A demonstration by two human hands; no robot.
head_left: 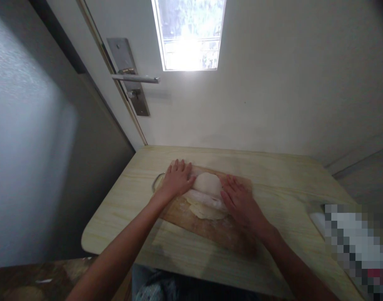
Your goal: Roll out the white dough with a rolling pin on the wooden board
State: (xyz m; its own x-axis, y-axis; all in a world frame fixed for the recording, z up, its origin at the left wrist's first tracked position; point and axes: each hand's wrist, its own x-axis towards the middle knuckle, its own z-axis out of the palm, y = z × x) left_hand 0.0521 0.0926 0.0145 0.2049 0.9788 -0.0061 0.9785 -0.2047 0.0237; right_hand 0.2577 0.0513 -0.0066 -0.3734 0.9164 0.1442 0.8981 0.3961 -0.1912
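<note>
A round sheet of pale dough (207, 184) lies on a wooden cutting board (186, 217), its near part (206, 212) showing on my side of a rolling pin. That flour-whitened rolling pin (206, 199) rests across the dough, between my two hands. My left hand (178, 179) lies flat over the pin's left end, fingers stretched forward and slightly apart. At the right end, my right hand (238, 196) presses down with its fingers extended. Both palms hide the pin's ends.
The board, with a metal handle (154, 182) at its left, sits on a light wood-grain table (272, 175). Behind the table is a white door (272, 83) with a lever handle (136, 78) and a bright window (191, 37). A pixelated patch (357, 242) covers something at right.
</note>
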